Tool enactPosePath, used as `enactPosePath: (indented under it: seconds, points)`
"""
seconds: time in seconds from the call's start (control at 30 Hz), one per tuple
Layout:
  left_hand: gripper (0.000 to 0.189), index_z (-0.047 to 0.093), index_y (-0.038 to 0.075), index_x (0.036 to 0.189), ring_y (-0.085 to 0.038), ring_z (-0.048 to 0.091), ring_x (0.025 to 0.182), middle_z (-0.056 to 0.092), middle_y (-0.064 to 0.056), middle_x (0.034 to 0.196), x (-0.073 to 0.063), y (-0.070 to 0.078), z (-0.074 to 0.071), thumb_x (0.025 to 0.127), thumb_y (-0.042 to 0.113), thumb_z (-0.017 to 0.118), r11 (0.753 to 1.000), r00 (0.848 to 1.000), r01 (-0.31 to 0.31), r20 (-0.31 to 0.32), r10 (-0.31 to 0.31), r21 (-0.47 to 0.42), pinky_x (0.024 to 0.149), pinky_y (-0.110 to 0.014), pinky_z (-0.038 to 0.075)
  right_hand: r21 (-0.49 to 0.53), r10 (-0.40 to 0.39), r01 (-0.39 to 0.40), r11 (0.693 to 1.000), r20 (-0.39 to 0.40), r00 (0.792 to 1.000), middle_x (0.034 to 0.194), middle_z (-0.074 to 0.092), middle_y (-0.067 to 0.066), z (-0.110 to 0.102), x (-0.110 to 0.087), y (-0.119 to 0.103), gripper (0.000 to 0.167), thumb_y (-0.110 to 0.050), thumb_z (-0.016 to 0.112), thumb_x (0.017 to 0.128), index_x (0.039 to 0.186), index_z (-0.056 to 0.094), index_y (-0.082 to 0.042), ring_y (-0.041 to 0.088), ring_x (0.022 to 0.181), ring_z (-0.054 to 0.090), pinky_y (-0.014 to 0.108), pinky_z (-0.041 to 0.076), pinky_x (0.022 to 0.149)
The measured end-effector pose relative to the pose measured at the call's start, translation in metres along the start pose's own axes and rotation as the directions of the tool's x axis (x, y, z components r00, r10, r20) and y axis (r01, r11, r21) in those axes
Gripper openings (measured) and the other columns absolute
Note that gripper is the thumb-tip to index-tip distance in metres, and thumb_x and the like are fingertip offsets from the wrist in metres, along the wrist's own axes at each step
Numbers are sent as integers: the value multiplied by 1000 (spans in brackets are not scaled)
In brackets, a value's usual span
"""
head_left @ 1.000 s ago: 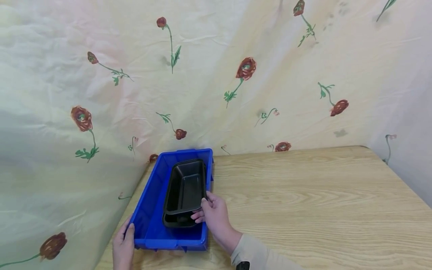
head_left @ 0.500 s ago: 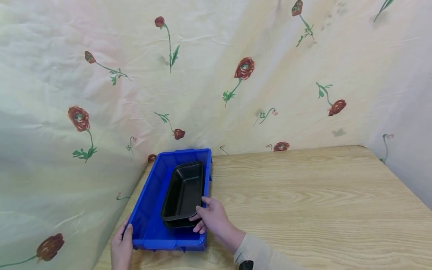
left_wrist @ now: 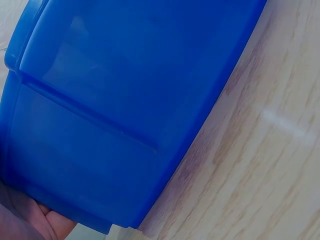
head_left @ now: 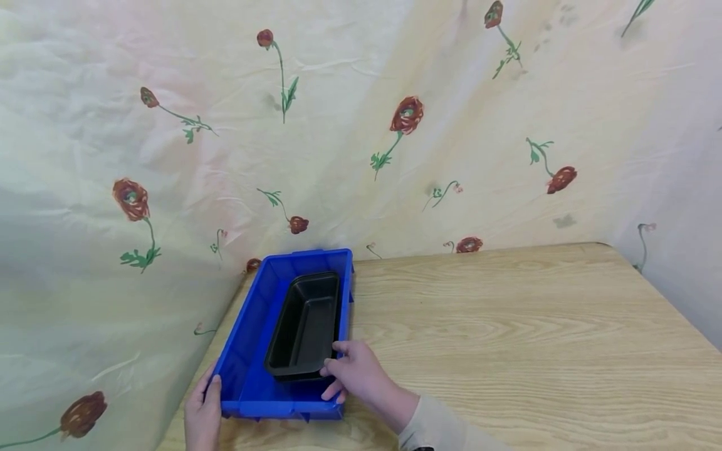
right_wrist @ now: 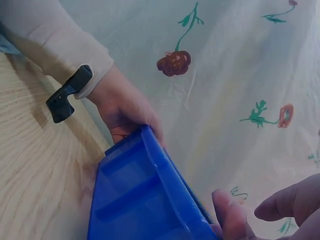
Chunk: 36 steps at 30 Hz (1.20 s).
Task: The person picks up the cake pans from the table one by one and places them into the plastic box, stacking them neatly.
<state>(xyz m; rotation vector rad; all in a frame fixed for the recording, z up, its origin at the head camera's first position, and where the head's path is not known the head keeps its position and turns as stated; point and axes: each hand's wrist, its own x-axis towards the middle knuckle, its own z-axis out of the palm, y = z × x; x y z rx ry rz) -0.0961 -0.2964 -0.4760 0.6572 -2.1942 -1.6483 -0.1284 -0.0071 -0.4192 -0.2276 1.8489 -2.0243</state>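
Observation:
A black loaf pan (head_left: 313, 332) lies nested in another dark pan inside the blue plastic bin (head_left: 239, 351), near its right wall. Only a thin edge of the lower pan shows. My left hand (head_left: 204, 407) grips the bin's front left corner, thumb over the rim; in the left wrist view its fingers curl under that rim. My right hand (head_left: 358, 373) is at the pan's front right corner, above the bin's right wall. In the right wrist view, thumb and forefinger stand apart with nothing between them. Whether a fingertip touches the pan is hard to tell.
The bin stands at the left end of a wood-grain table (head_left: 479, 326). A flower-printed cloth (head_left: 338, 125) hangs behind the table and along its left side. A black strap device (right_wrist: 70, 95) sits on the left wrist.
The upper loaf pan has come down, its front end dropping into the lower one. My right hand has loosened from its rim and moved slightly toward me. My left hand stays on the bin.

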Motion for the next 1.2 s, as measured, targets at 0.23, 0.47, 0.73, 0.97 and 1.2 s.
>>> enactPosePath:
  seconds: [0.23, 0.47, 0.73, 0.97, 1.2]
  points:
    - [49, 44, -1, 154, -47, 36, 143, 41, -27, 156, 1, -1, -2, 112, 24, 40, 998, 999, -44, -12, 45, 52, 116, -62, 31, -51, -82, 83, 995, 12, 997, 110, 75, 18, -16, -17, -3, 53, -2, 59, 100, 145, 41, 21, 20, 62, 70, 23, 50, 47]
    - [45, 50, -3, 149, -51, 40, 139, 46, -31, 150, 3, 1, -6, 111, 20, 43, 977, 995, -88, -31, 96, 196, 114, -64, 32, -102, -155, 156, 983, 16, 988, 106, 75, 16, -41, -32, 1, 40, -2, 56, 101, 134, 54, 19, 25, 67, 72, 22, 49, 48]
    - [43, 56, -4, 144, -57, 49, 129, 52, -35, 140, 1, 12, -6, 108, 18, 46, 891, 987, -102, -67, 147, 443, 107, -68, 38, -162, -163, 159, 974, -7, 987, 107, 74, 16, -73, -48, 9, 39, -4, 57, 103, 134, 54, 19, 27, 69, 72, 25, 53, 50]
    - [41, 59, -10, 137, -57, 55, 120, 58, -37, 133, -6, 25, -2, 101, 8, 55, 797, 955, -210, -57, 292, 567, 100, -68, 44, -209, -175, 166, 964, -23, 984, 113, 72, 19, -96, -58, 11, 40, -8, 58, 104, 136, 54, 17, 23, 73, 72, 29, 57, 56]
    - [42, 57, -9, 139, -56, 52, 125, 55, -35, 138, -16, 46, 9, 101, 8, 56, 758, 940, -287, 18, 342, 585, 102, -70, 42, -296, -195, 185, 937, -6, 981, 109, 72, 16, -120, -72, 11, 37, -10, 56, 106, 135, 56, 14, 21, 75, 72, 31, 58, 59]
